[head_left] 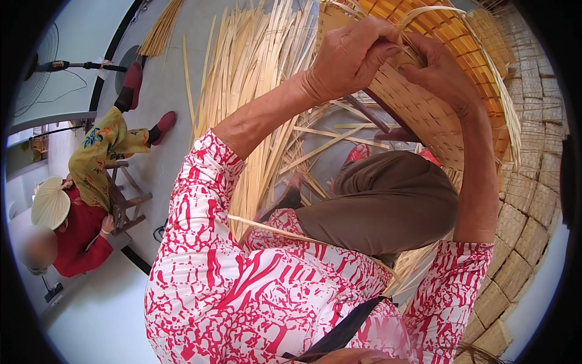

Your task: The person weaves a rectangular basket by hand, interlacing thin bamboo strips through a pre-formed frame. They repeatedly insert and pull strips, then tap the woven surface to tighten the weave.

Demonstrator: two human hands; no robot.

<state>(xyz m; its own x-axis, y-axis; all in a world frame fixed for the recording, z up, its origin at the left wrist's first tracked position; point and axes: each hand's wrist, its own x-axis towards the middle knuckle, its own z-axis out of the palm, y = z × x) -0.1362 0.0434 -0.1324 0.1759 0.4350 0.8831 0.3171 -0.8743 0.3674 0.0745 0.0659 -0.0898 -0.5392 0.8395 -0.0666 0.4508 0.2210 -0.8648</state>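
Observation:
A large woven bamboo basket (418, 109) leans at the upper right, its orange-tan inner side (479, 67) turned partly toward me. Both hands meet at its rim. My left hand (357, 57) is closed in a pinch, and a thin pale bamboo strip (445, 8) arches away from the fingers over the basket's mouth, hanging down past its right side. My right hand (439, 76) is closed close beside it, thumb and fingers pinching at the rim. The exact spot between the fingertips is partly hidden by the fingers.
Long loose bamboo strips (242, 67) cover the floor at left of the basket. Stacked woven pieces (530, 139) line the right side. A seated person (79, 230) with a round hand fan (51, 202) sits far left, near a standing fan (42, 67). A bundle of sticks (160, 29) lies at the top.

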